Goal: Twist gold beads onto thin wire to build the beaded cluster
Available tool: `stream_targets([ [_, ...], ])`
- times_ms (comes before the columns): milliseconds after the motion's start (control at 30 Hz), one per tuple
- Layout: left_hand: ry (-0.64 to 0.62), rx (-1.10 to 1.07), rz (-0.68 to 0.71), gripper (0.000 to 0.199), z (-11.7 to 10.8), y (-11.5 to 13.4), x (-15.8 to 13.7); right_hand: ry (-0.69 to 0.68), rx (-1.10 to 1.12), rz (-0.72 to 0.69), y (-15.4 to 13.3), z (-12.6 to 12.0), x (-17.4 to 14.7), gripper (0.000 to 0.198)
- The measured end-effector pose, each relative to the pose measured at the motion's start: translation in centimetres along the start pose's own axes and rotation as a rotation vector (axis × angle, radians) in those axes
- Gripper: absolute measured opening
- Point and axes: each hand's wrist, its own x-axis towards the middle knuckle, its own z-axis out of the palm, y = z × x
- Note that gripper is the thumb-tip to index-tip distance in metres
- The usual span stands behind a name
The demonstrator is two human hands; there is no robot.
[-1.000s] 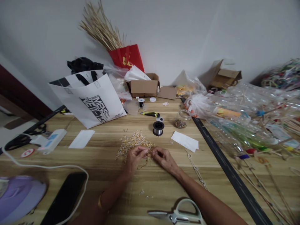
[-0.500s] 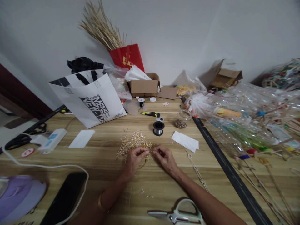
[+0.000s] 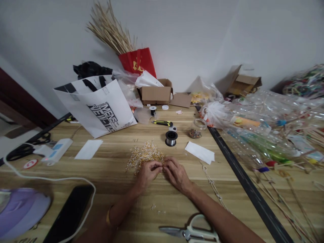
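A bushy cluster of gold and silver beaded wire (image 3: 143,155) lies on the wooden table in front of me. At its near right edge, my left hand (image 3: 150,172) is closed in a pinch, thumb against forefinger. My right hand (image 3: 176,172) meets it fingertip to fingertip, also pinching. Whatever sits between the fingertips is too small and too covered to name. Beyond the hands stands a spool of silver wire (image 3: 171,138). Scissors with pale handles (image 3: 191,231) rest near my right forearm, and a few tiny clear bits (image 3: 153,207) lie on the wood.
A glass jar of beads (image 3: 195,132), a yellow-black utility knife (image 3: 162,123) and a folded white paper (image 3: 199,152) lie beyond. Left are a white paper bag (image 3: 101,108), a power strip (image 3: 57,152) and a black phone (image 3: 69,214). Plastic bottles (image 3: 273,141) crowd the right.
My hands have come together: the small gap between the fingertips has closed. The right hand's fingers have shifted slightly left, and the beaded strand below the hands no longer shows.
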Motion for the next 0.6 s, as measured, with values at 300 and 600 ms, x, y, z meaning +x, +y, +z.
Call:
stream_targets([
  [300,-0.044,-0.049,-0.003,0.006,0.30,-0.06,-0.01,-0.111,-0.018,-0.027,-0.18,0.00,-0.02,0.018],
  [600,-0.035,-0.046,-0.005,0.011,0.15,0.14,-0.05,-0.066,0.031,0.048,-0.19,0.02,-0.07,0.015],
])
